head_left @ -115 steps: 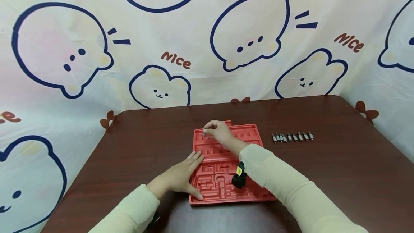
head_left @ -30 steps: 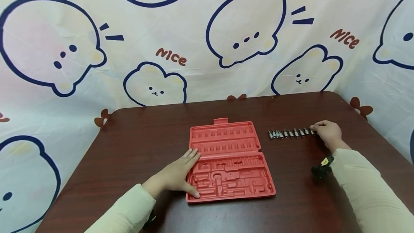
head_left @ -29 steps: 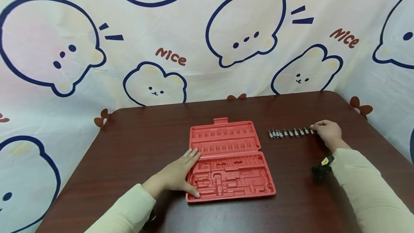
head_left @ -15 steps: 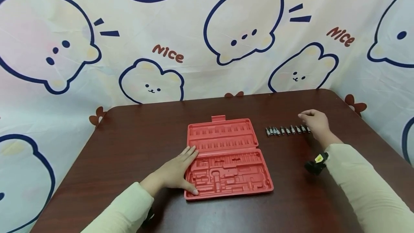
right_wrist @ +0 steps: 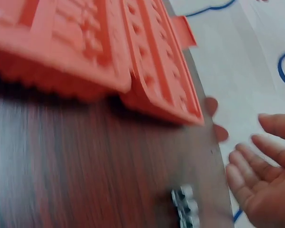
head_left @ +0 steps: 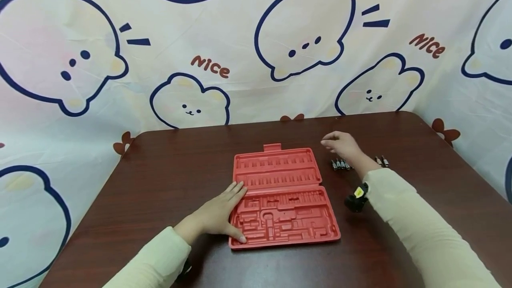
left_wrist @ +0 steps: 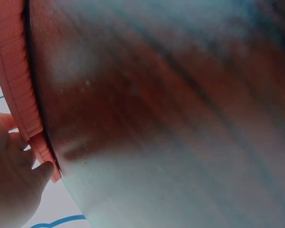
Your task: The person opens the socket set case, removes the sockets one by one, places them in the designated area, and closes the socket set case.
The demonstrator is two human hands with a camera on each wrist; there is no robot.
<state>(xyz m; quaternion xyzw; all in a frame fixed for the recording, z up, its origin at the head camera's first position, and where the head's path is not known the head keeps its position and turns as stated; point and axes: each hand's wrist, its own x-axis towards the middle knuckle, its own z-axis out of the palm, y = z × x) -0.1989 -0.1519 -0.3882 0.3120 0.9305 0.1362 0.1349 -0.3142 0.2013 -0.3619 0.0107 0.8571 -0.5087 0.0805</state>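
A red moulded plastic case (head_left: 288, 244) lies unfolded on the table, its recesses bare in the head view. My left hand (head_left: 218, 212) rests on its left edge, fingers spread and thumb over the lower corner. My right hand (head_left: 343, 144), raised to the right of the case, has loosely bent fingers with nothing between them in the right wrist view. Below it stretches a row of small silver, dark-tipped metal bits (head_left: 339, 164). The wrist hides the middle of that row; two bits (head_left: 382, 161) show at its right end.
The dark wooden table (head_left: 180, 159) reaches back to a patterned cloth (head_left: 248, 101) hung behind it and along the sides. A red latch tab (head_left: 272, 147) sticks out from the case's far edge. Black cameras (head_left: 356, 199) sit at the wrists.
My right hand held a small metal bit over the case, then was at the row's right end. It has let go and moved left toward the case. The left hand stays put.
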